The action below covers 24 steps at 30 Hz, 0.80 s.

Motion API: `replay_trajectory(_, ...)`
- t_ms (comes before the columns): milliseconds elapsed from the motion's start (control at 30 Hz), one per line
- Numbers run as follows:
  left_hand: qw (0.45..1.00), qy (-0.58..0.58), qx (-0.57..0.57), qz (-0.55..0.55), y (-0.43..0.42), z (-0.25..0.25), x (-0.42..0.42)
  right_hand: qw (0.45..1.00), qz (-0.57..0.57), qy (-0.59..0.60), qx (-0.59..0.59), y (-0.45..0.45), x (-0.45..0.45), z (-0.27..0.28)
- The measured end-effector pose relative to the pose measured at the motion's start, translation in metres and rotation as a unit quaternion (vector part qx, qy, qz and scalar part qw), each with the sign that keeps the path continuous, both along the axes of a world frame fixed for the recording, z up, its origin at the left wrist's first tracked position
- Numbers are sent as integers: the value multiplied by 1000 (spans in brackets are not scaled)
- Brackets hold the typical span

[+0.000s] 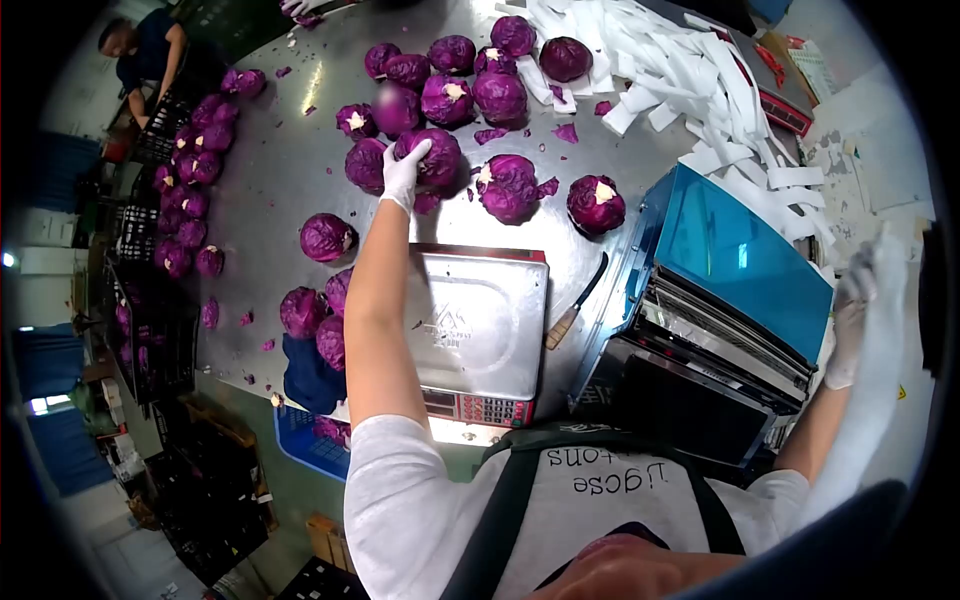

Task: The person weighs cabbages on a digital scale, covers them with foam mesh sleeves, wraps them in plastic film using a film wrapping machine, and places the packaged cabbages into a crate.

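Observation:
My left hand point(401, 174), in a white glove, reaches over the metal table and grips a purple cabbage point(436, 158), its thumb and fingers spread around the near side. Another cabbage point(366, 165) sits just left of that hand. At the far right, my gloved right hand point(853, 300) is raised beside the blue-topped machine point(745, 255), its fingers closed at a long, blurred white strip point(880, 350) that hangs down toward my shoulder. Below my left hand lies a scale point(475, 325) with a bare metal plate and red keypad.
Several cabbages point(500, 97) stand beyond my left hand. A knife point(577, 303) lies between scale and machine. White strips point(720, 120) are heaped at the upper right. A blue basket point(308, 442) is at the lower left; a person point(150, 55) bends near black crates point(150, 330).

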State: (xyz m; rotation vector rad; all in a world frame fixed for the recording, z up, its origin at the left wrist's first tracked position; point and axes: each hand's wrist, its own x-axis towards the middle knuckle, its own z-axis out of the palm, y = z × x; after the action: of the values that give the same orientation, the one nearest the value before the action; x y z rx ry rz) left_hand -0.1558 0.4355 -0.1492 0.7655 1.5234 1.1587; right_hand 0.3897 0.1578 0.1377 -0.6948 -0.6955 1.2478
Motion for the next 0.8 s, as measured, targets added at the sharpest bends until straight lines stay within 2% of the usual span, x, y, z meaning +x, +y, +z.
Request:
replay_trajectory(33, 998, -53, -28, 0, -12, 11, -1, 993, -88, -43, -57, -9, -21, -4)
replay_trajectory(67, 997, -72, -6, -3, -18, 15, -7, 974, -170, -85, -124, -18, -42, -8)
replay_trajectory(100, 996, -89, 15, -5, -27, 19, -14, 966, -192, -46, -165, -27, -47, -26)
replay_trajectory(133, 993, -110, 36, -33, -45, 35, -19, 937, -245, -99, -227, -35, -65, -33)
replay_trajectory(167, 985, -137, 77, -66, -71, 60, -16, 953, -209, -52, -212, -51, -68, -52)
replay_trajectory(200, 987, -66, 103, -105, -94, 78, -19, 974, -97, 43, -198, -68, -51, -80)
replay_trajectory(267, 970, 59, 140, -188, -138, 107, -23, 956, -82, 91, -265, -83, -87, -90)
replay_trajectory(333, 932, 194, 153, -265, -185, 134, -19, 949, -23, 80, -304, -93, -115, -95)
replay_trajectory(367, 924, 221, 118, -288, -207, 147, -14, 943, -4, 64, -326, -98, -128, -98)
replay_trajectory(500, 756, 504, 133, -396, -264, 153, -5, 942, 107, 114, -298, -128, -149, -125)
replay_trajectory(567, 714, 555, 135, -405, -285, 152, 4, 941, 223, 165, -195, -138, -154, -139)
replay_trajectory(633, 703, 591, 155, -363, -298, 143, 10, 939, 249, 123, -201, -145, -161, -144)
replay_trajectory(700, 636, 666, 207, -330, -327, 175, 41, 942, 257, 66, -206, -152, -172, -143)
replay_trajectory(767, 736, 507, 270, -358, -357, 159, 69, 949, 247, -9, -198, -160, -186, -145)
replay_trajectory(800, 800, 349, 276, -402, -377, 166, 88, 961, 214, -94, -146, -163, -200, -139)
